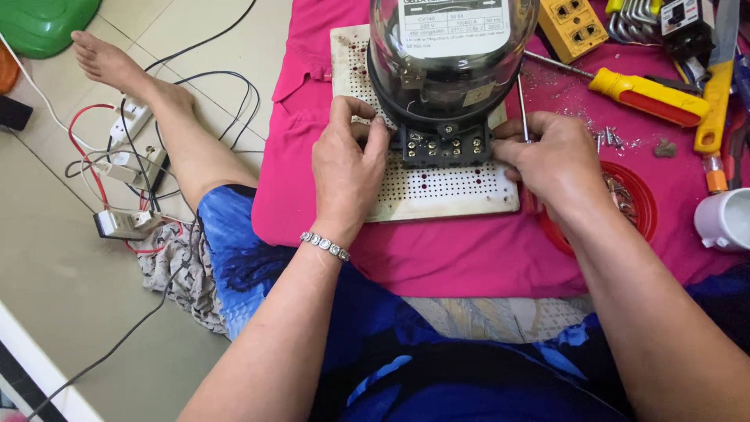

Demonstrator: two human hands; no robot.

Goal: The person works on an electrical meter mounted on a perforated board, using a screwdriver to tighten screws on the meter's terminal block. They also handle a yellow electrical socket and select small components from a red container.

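- Your left hand point(349, 160) rested on the perforated white board point(437, 187), fingers curled against the left side of the black terminal block point(444, 147); it steadied rather than held anything.
- Your right hand point(551, 160) was closed around a thin screwdriver point(521, 105), its shaft rising almost upright, away from you, just beside the block's right edge.
- The electricity meter point(449, 55), a clear dome on a black base, sat between and just beyond both hands; its long axis ran away from you, with the terminal block at the near end, facing you.
- Under your right wrist lay a red dish point(637, 205) of small screws, partly hidden by the hand.
- Beyond your right hand, on the pink cloth point(461, 254), lay a red-and-yellow screwdriver point(648, 95), a yellow socket block point(573, 27) and a white cup point(725, 220).
- Well to the left of your left hand, tangled wires and white sockets point(129, 164) lay on the floor by your bare leg.
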